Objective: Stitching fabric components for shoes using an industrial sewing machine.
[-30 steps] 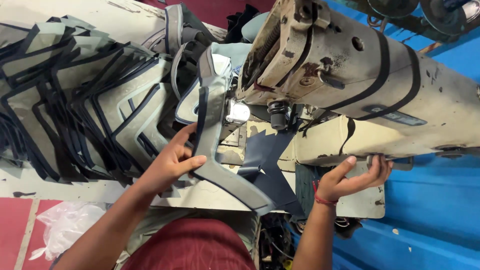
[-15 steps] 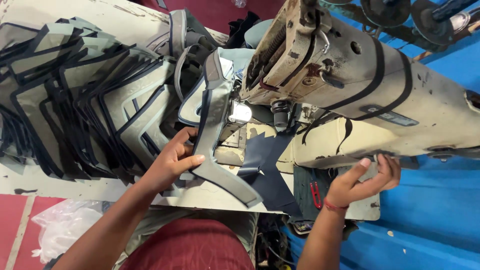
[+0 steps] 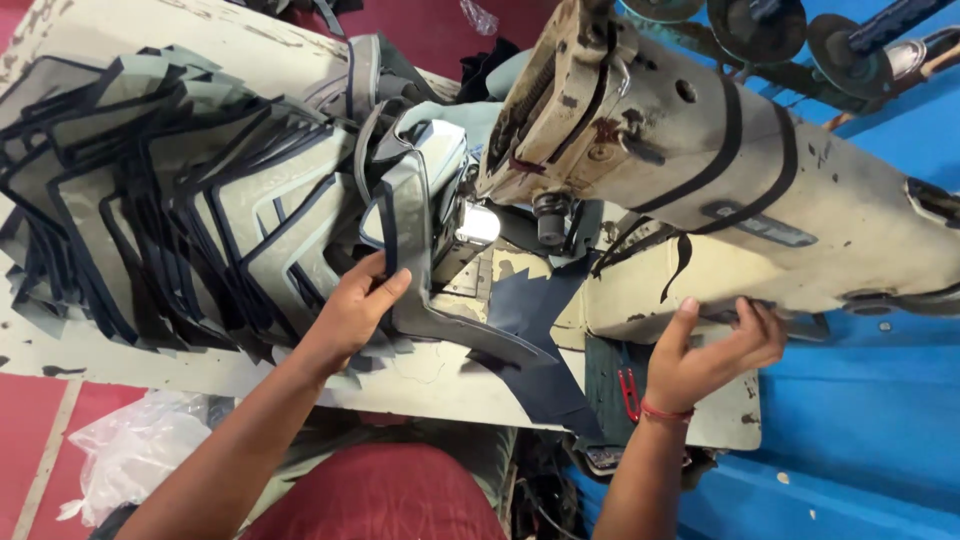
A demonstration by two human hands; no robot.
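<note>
Left hand (image 3: pixel 352 308) fingers closed around a grey angled fabric piece with dark blue edging (image 3: pixel 420 262) on the worn white table (image 3: pixel 420 380), right hand (image 3: pixel 712 352) spread open under the beige sewing machine's arm (image 3: pixel 720 190), fanned stack of matching grey pieces (image 3: pixel 170 220) beyond.

Narrow gap under sewing machine head (image 3: pixel 700 170) around the needle bar (image 3: pixel 550 215); crowded left by fanned stack of grey panels (image 3: pixel 170 220), right by machine body; table's bare near edge (image 3: pixel 440 385) open.
</note>
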